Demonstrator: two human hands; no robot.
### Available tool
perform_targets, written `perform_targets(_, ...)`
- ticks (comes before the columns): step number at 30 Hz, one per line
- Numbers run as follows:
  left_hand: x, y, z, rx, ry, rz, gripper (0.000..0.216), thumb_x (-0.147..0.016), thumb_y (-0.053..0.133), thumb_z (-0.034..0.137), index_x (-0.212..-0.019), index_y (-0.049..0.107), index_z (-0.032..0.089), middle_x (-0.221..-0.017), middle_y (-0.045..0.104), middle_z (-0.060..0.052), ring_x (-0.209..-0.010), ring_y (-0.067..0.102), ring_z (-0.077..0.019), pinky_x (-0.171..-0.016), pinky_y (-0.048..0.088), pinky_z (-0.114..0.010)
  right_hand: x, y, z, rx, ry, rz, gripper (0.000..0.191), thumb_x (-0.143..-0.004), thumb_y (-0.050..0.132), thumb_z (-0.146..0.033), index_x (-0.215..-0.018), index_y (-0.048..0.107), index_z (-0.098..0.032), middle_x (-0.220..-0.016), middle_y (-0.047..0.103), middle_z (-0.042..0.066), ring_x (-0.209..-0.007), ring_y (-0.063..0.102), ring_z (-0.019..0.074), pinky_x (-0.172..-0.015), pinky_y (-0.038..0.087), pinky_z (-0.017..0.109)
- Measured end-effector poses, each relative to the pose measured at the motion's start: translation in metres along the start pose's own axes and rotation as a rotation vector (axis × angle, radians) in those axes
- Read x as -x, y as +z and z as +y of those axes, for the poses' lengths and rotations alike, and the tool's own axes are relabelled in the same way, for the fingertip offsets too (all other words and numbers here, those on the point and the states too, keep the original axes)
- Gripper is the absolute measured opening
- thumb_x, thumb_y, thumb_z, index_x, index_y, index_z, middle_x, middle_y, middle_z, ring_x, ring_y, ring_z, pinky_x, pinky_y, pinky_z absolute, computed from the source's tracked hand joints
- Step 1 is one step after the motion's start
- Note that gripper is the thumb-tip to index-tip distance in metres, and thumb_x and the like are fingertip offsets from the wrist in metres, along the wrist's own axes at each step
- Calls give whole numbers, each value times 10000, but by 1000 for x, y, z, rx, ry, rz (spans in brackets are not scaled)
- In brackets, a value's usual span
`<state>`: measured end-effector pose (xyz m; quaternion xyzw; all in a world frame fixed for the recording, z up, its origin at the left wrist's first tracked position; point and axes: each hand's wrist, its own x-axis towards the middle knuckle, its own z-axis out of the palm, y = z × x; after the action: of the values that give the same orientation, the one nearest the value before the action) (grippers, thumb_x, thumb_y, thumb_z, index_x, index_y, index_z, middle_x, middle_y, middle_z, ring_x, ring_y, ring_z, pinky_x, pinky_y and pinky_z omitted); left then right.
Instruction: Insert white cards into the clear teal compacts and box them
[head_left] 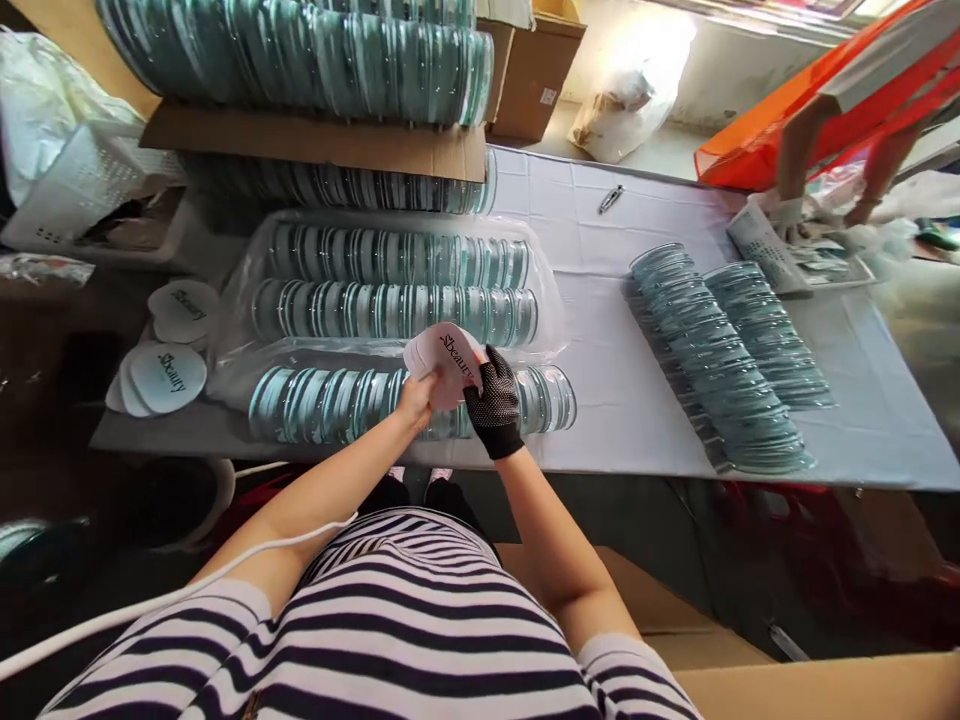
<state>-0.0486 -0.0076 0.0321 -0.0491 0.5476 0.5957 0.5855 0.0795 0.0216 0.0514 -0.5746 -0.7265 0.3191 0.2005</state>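
Note:
My left hand [417, 397], bare, and my right hand [492, 399], in a black dotted glove, are both closed on a white round card printed "Sbeauty" [444, 358]. They hold it just above the nearest row of round glass discs [330, 402], which stand on edge on the table. Further rows of discs [390, 310] lie behind in a clear plastic bag. A pile of the same printed cards [163, 376] sits at the left end of the table.
The table has a pale cloth [600, 330]. Two fanned rows of discs [720, 350] lie at the right. More discs [300, 50] are stacked on cardboard at the back. Another person's gloved hand [789, 215] works at the far right. A pen [611, 198] lies near the back.

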Motion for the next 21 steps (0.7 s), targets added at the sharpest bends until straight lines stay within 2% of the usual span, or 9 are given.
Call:
perform_targets(2, 2, -9, 7, -9, -9, 11, 322, -713, 761, 125, -1028, 701, 149, -979, 748, -107, -964, 701, -261, -929, 544, -389, 0, 11, -15, -118, 55, -86, 424, -858, 501, -239, -1263, 588, -146, -1280, 612, 126, -1185, 556, 234, -986, 463, 354)
perform_targets(4, 3, -14, 15, 0, -38, 18, 327, -715, 760, 109, -1033, 699, 155, -988, 747, -107, -974, 699, -264, -931, 545, -394, -4, 17, -22, -249, 198, -69, 342, -855, 487, -238, -1142, 652, -152, -1115, 694, 100, -1026, 636, 207, -889, 506, 309)
perform_targets(8, -2, -19, 37, 67, -99, 52, 278, -791, 688, 74, -1058, 673, 149, -971, 749, -86, -944, 707, -231, -940, 543, -424, -7, 2, -10, -380, 456, 317, 322, -865, 465, -302, -1022, 679, -119, -1029, 717, 119, -957, 658, 206, -832, 520, 301)
perform_targets(9, -4, -20, 43, 77, -123, 64, 267, -811, 668, 72, -1066, 668, 151, -960, 751, -76, -935, 709, -220, -939, 545, -425, 0, -5, -6, -362, 513, 391, 340, -868, 469, -335, -1008, 679, -108, -1017, 717, 133, -962, 658, 218, -821, 523, 308)
perform_targets(11, -12, -23, 54, 83, -175, 74, 259, -832, 649, 80, -1077, 664, 164, -950, 752, -63, -935, 709, -210, -933, 551, -419, 27, -12, -2, -261, 602, 455, 409, -878, 462, -402, -1046, 670, -92, -1027, 710, 160, -996, 653, 246, -809, 524, 324)
perform_targets(14, -24, -30, 62, 83, -249, 65, 265, -830, 659, 94, -1079, 667, 185, -979, 751, -63, -976, 702, -219, -920, 561, -408, 92, -3, -6, -2, 684, 368, 487, -897, 434, -425, -1197, 620, -91, -1111, 684, 185, -1052, 639, 285, -826, 516, 358)
perform_targets(17, -33, -34, 59, 70, -318, 44, 236, -837, 655, 104, -1061, 675, 174, -1020, 745, -80, -1016, 692, -232, -928, 557, -420, 159, 22, -14, 246, 691, 120, 417, -916, 408, -392, -1127, 675, -151, -1038, 705, 170, -961, 664, 293, -828, 504, 383)
perform_targets(19, -35, -35, 53, 51, -349, 31, 242, -833, 658, 99, -1064, 679, 166, -1048, 739, -90, -1031, 687, -236, -941, 550, -424, 188, 39, -19, 322, 633, -2, 419, -948, 343, -374, -1068, 706, -202, -993, 717, 141, -919, 671, 277, -827, 499, 379)
perform_targets(21, -36, -35, 48, 39, -350, 12, 286, -816, 674, 83, -1088, 678, 172, -1078, 732, -93, -1041, 684, -235, -948, 547, -414, 196, 53, -22, 356, 577, -52, 454, -975, 281, -347, -1085, 705, -225, -1011, 719, 112, -936, 669, 260, -834, 491, 362)
